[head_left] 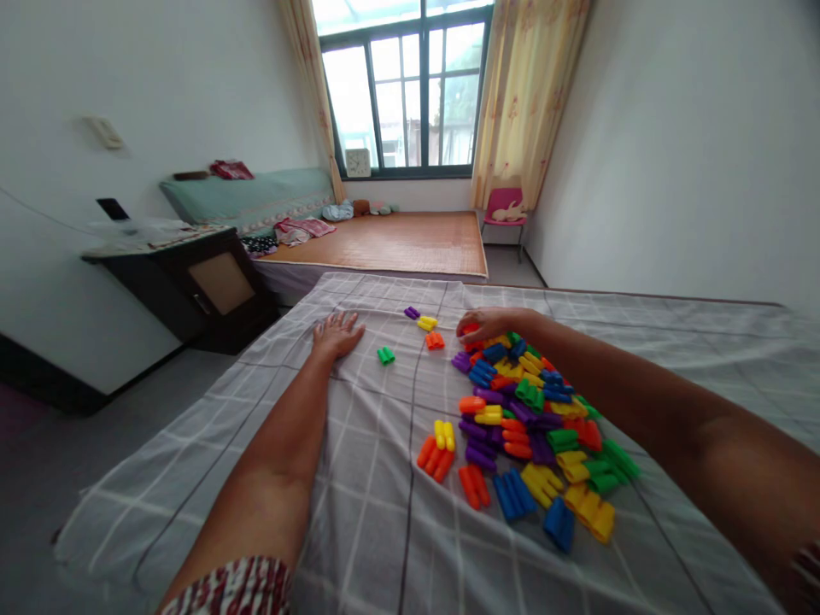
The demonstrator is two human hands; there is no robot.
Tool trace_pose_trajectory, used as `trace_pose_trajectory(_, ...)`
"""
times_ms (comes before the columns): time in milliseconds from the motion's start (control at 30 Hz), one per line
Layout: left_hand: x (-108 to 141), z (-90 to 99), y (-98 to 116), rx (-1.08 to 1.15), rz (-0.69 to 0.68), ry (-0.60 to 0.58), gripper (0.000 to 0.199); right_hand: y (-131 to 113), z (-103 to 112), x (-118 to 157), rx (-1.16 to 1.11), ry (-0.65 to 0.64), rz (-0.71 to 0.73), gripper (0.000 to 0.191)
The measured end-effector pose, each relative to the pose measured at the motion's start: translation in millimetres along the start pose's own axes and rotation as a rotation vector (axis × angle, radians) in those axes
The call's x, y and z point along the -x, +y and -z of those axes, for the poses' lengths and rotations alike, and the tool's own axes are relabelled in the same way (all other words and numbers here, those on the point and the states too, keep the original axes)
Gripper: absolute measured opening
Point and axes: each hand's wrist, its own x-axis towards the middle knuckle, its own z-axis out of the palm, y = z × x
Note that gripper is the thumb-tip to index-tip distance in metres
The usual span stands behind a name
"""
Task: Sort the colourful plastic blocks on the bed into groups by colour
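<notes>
My left hand (pixel 337 334) lies flat on the grey checked cloth (pixel 365 427), fingers spread, holding nothing. To its right is a green plastic piece (pixel 385 355). Farther right lie a purple piece (pixel 412 313), a yellow piece (pixel 427 324) and an orange piece (pixel 435 342). My right hand (pixel 485 324) is at the far edge of a pile of colourful plastic pieces (pixel 512 401), its fingers curled over an orange-red piece (pixel 471 330). A yellow piece (pixel 444 435) rests against an orange one (pixel 436 459) at the pile's near left side.
Beyond the cloth-covered surface is a low bed with a brown mat (pixel 410 239). A dark cabinet (pixel 218 286) stands at the left. A pink chair (pixel 505 205) is by the curtain at the back right, and a clock (pixel 358 162) sits on the window sill.
</notes>
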Motion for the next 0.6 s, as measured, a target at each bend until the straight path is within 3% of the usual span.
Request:
trace_pose_trajectory(100,-2,6.8,4,-0.018,0.032,-0.039,0.072,-5,13,58,-0.064,0.037,0.012,0.046)
trace_pose_trajectory(200,1,15.8,25,-0.016,0.027,-0.022,0.069,-10,18,118,-0.096,0.205,-0.046,0.052)
trace_pose_trajectory(300,12,15.7,65,0.091,-0.199,0.067,0.062,-1,3,166,-0.111,0.477,-0.146,0.061)
trace_pose_trajectory(333,18,13.2,81,0.150,-0.297,0.047,0.062,5,-6,178,-0.112,0.550,-0.184,0.063)
trace_pose_trajectory(467,46,3.4,149,0.402,-0.508,-0.087,0.066,32,-53,198,-0.146,0.702,-0.312,0.071)
trace_pose_trajectory(600,60,16.6,200,0.687,-0.787,-0.224,0.073,45,-79,196,-0.180,0.787,-0.295,0.071)
